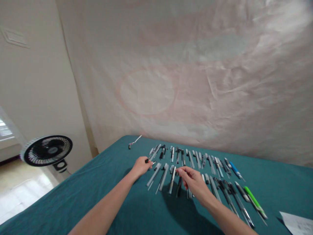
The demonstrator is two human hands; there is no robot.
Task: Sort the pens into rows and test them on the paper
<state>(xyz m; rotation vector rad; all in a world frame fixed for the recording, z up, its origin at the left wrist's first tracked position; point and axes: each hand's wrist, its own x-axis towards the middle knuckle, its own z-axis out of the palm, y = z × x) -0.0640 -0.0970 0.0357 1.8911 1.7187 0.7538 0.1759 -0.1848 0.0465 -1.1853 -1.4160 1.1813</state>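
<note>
- The left hand (142,165) has its fingers closed on a small dark pen part (146,161); a shiny tip shows just beyond the fingertips.
- The right hand (193,182) is over the front row, its thumb and index finger drawn close together just beside a white pen (172,180); I cannot tell whether they grip anything.
- The dark part is above the worktop (132,209), near the left end of the two rows; it looks short and black.
- Clear-barrelled pens (153,174), a black pen (179,187) and a bright green pen (254,199) lie in the front row.
- A blue pen (236,170) lies at the back row's right end.
</note>
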